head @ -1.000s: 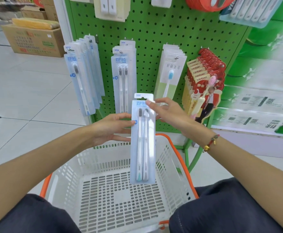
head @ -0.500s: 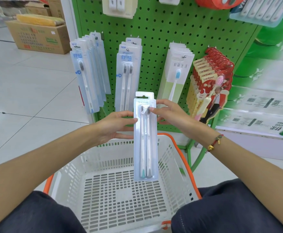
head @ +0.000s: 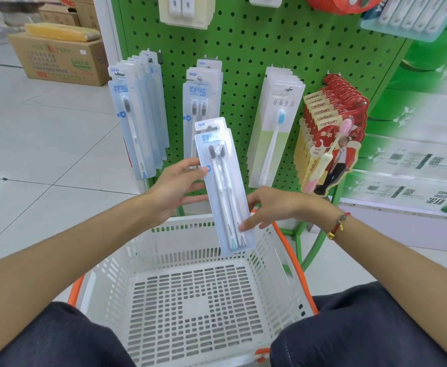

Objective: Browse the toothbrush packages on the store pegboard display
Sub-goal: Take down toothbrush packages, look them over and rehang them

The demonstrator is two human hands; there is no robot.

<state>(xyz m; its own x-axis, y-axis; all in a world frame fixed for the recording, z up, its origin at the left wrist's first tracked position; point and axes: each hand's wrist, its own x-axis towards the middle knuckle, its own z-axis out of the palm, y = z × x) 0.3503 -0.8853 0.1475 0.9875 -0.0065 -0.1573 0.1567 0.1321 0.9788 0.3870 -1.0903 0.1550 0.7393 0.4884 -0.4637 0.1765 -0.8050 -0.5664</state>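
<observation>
A twin toothbrush package (head: 223,192), pale blue card with two white brushes, hangs in the air in front of the green pegboard (head: 243,49), its top tilted left. My left hand (head: 174,189) pinches its left edge, thumb on the front and fingers behind. My right hand (head: 272,205) touches the lower right part of the pack with straight fingers. On the pegs hang single-brush blue packs (head: 135,123), matching twin packs (head: 204,96), white-and-green packs (head: 275,128) and red canban packs (head: 331,128).
A white slotted shopping basket (head: 190,226) with orange handles sits between my knees, below the held pack. Cardboard boxes (head: 58,56) stand on the tiled floor at the back left. A shelf of green product boxes (head: 429,154) is to the right.
My right hand slid from the top of the pack down to its lower right part. The pack has tilted, with its top leaning left. My left hand kept its hold.
</observation>
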